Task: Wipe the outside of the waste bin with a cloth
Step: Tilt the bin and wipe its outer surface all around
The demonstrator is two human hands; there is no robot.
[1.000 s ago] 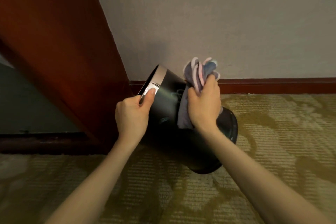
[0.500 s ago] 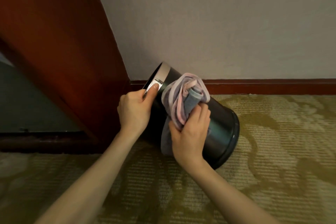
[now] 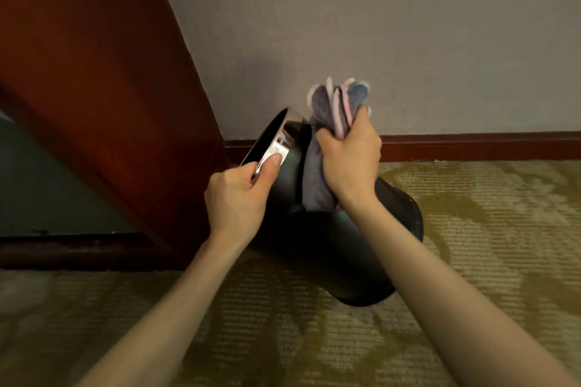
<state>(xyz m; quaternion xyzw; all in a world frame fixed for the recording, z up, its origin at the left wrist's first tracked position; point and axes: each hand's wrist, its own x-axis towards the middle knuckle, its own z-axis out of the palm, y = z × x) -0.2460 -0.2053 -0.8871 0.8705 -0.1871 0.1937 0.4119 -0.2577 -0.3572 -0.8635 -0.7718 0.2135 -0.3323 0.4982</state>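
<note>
A black round waste bin (image 3: 320, 248) with a silver rim is tilted on its side above the carpet, its mouth facing up and left. My left hand (image 3: 239, 198) grips the silver rim, thumb on the metal band. My right hand (image 3: 349, 163) is closed around a bunched grey, pink and blue cloth (image 3: 333, 107) and presses it against the upper side of the bin, just behind the rim. Part of the cloth hangs down over the bin's wall under my palm.
A dark red wooden panel (image 3: 94, 78) slants down at the left, close to the bin's mouth. A grey wall (image 3: 377, 25) with a dark red skirting board (image 3: 471, 144) stands right behind. Patterned olive carpet (image 3: 471, 229) covers the floor.
My right hand has slid the cloth from the bin's near lower side up to the top by the rim. The bin's base has swung toward me. My left hand keeps its grip.
</note>
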